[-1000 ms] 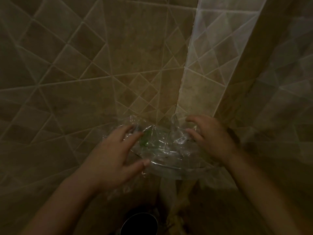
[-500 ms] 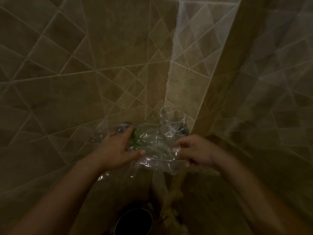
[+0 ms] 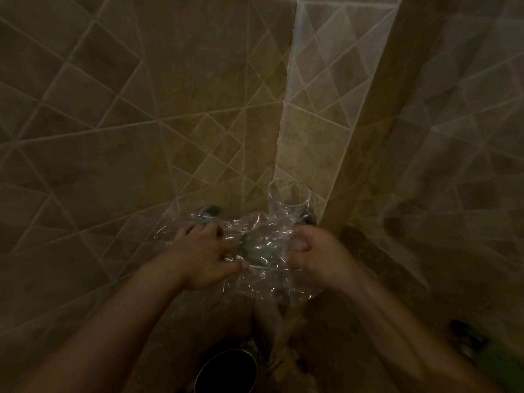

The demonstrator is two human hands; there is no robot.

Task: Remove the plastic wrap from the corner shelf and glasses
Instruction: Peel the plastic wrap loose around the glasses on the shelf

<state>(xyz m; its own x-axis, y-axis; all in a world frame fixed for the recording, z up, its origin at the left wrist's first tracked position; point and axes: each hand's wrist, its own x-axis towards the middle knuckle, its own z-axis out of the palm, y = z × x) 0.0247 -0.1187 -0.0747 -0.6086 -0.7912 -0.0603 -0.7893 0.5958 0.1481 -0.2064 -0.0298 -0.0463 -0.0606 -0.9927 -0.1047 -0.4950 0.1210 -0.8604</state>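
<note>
Since a moment ago my right hand (image 3: 313, 252) has curled tighter into a fist on the plastic wrap (image 3: 263, 268) and dragged it down toward me, so the clear glass (image 3: 287, 202) at the back stands bare above the crumpled film. Nearest me, low in the view, is the dark round rim of a metal container (image 3: 226, 373) on the floor. Above it my left hand (image 3: 205, 255) lies spread, fingers pressed flat on the wrap over the corner shelf (image 3: 272, 269). The wrap is bunched between my two hands and hangs over the shelf's front edge. Two round metal mounts (image 3: 209, 210) hold the shelf to the tiled wall (image 3: 141, 109) behind.
</note>
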